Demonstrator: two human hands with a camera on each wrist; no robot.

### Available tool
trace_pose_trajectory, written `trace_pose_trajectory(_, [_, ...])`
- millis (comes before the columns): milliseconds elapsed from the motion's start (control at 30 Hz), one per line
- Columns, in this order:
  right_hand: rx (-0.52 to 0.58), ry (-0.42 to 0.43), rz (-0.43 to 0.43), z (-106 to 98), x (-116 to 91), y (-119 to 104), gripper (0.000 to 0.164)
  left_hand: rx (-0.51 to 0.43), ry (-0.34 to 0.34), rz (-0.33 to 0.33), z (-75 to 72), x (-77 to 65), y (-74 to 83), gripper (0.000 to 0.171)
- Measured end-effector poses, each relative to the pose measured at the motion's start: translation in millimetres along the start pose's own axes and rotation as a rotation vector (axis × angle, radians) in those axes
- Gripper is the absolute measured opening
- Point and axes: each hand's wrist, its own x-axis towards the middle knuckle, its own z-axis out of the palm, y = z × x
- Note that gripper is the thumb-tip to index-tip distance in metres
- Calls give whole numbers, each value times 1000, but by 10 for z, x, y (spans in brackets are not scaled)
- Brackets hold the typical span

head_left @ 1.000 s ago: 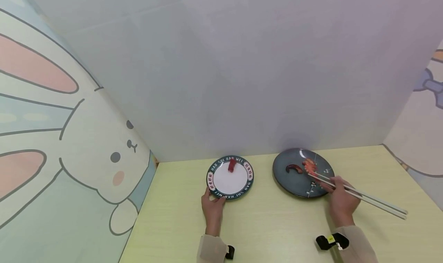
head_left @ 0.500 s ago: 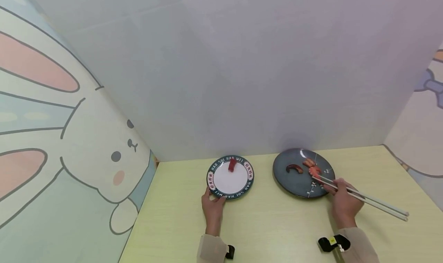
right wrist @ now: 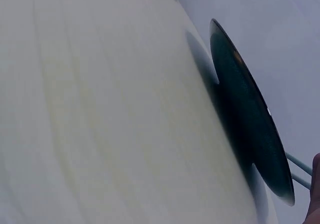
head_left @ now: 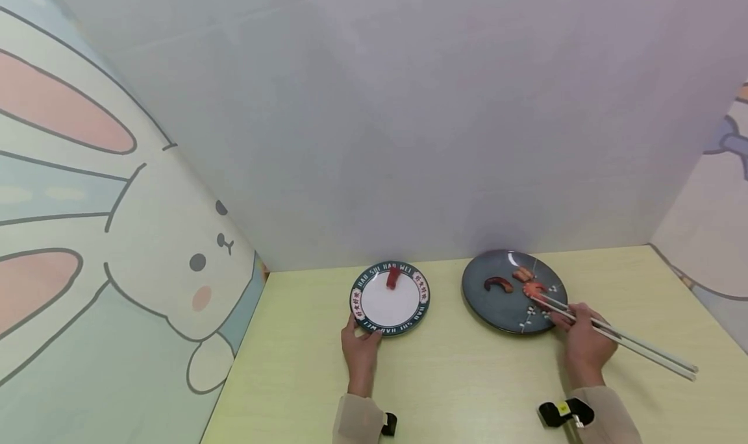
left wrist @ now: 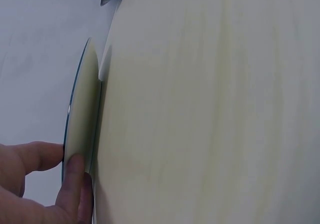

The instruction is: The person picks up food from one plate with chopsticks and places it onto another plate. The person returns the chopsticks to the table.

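Observation:
My left hand [head_left: 360,356] holds the near left rim of a small white plate [head_left: 388,311] with a green lettered border. Thumb and fingers pinch that rim in the left wrist view. A dark red piece of food [head_left: 393,277] lies at its far side. With my right hand [head_left: 589,345] I grip a pair of pale chopsticks [head_left: 643,352]. Their tips touch an orange-red, octopus-like piece [head_left: 533,290] on a dark grey plate [head_left: 497,309]. A pinkish-brown piece [head_left: 523,274] and a dark curved piece [head_left: 498,283] lie beside it.
Both plates stand near the back edge of the pale wooden table [head_left: 456,379], close to a grey-white wall [head_left: 380,139]. A wall with a cartoon rabbit [head_left: 158,256] borders the left side. Another printed wall [head_left: 707,236] is at the right.
The chopsticks and right hand have shifted slightly right and toward me. The orange-red piece has moved with the tips, away from the pinkish-brown piece. My left hand stays at its plate.

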Motion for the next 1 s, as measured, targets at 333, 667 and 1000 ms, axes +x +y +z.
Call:
trace_pose_trajectory(333, [114, -36, -57, 150, -150, -127, 23, 1, 3, -3, 1, 9, 9, 84])
trace_pose_trajectory(667, [68, -187, -62, 462, -459, -56, 25, 10, 2, -6, -5, 13, 8, 84])
trace_pose_trajectory(1000, [-5, -338, -65, 799, -651, 116, 26, -11, -2, 3, -2, -2, -7, 85])
